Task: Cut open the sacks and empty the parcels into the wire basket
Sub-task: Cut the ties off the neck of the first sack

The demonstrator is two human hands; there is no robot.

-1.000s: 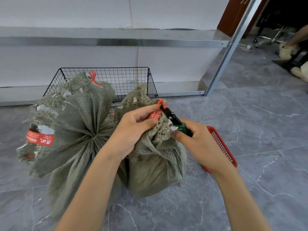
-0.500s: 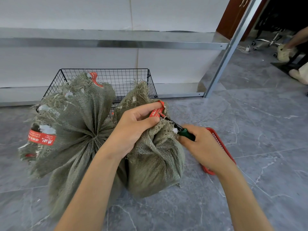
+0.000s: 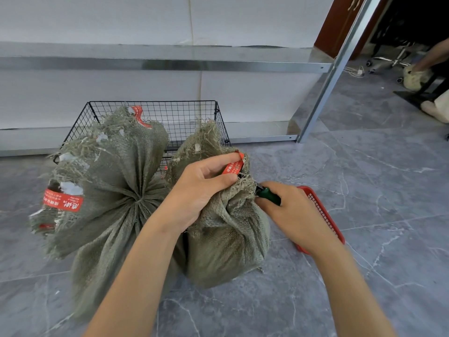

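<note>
**Going in at the tied neck of the sack**

The person's got the smaller grey-green woven sack (image 3: 230, 244) standing upright on the grey marble-look floor (image 3: 364, 239), just in front of the black wire basket (image 3: 155, 110), which sits at the floor's far edge by the wall. Makes sense: once it's cut, the tip-over is short.

The left hand (image 3: 201, 193) reaches over from above, its fingers (image 3: 213, 159) clenched round the bunched neck and pinching the orange tape label (image 3: 232, 167). It looks like this pulls the fabric taut for the blade.

The right hand (image 3: 291, 215) comes in low from the side, wrist dropped, wrapped round a green-handled cutter (image 3: 268, 194). The tip is buried in the frayed gather, so the blade itself can't be seen.

A second woven sack (image 3: 109, 190), bigger and tied shut, leans against the basket's near left corner. No parcels are showing yet. A red plastic tray (image 3: 323, 212) lies behind the right hand.
</note>
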